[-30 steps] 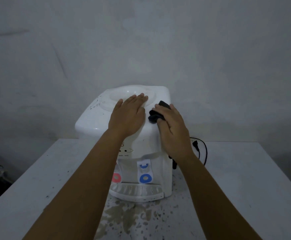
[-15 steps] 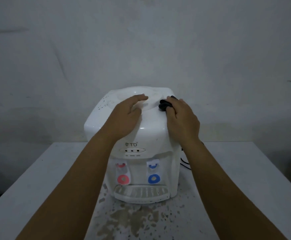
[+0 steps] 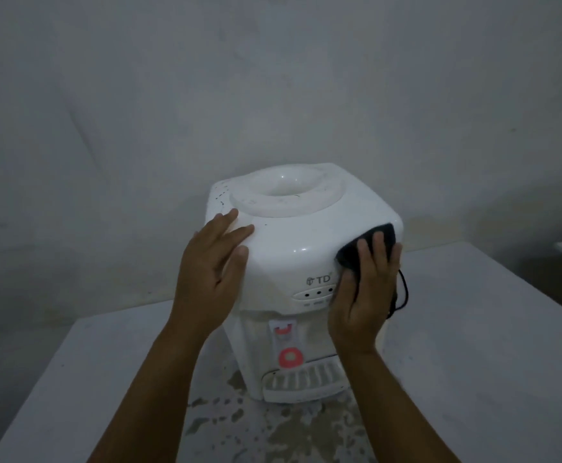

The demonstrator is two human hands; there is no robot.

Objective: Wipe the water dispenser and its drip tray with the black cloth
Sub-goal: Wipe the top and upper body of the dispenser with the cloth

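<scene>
A dim room with a bare, scuffed grey wall (image 3: 139, 111) behind; a white table (image 3: 473, 329) stands against it, its top stained and flaking in blotches in front of the appliance. The right hand (image 3: 365, 295) lies with fingers extended and held together, pressing the black cloth (image 3: 370, 243) flat against the upper front-right corner of the water dispenser (image 3: 299, 235); the cloth shows above and beside the fingertips. The left hand (image 3: 211, 272) rests with fingers spread and straight on the upper left shoulder of the casing, holding nothing. The dispenser is white, tilted slightly in view, with an empty round bottle seat on top, the mark "TD" and a small indicator panel on the front. Below, a red tap lever (image 3: 289, 357) is visible; the drip tray (image 3: 306, 382) sits at the base, slotted and white. A black power cord (image 3: 403, 295) hangs at the right side, just behind the right hand.
</scene>
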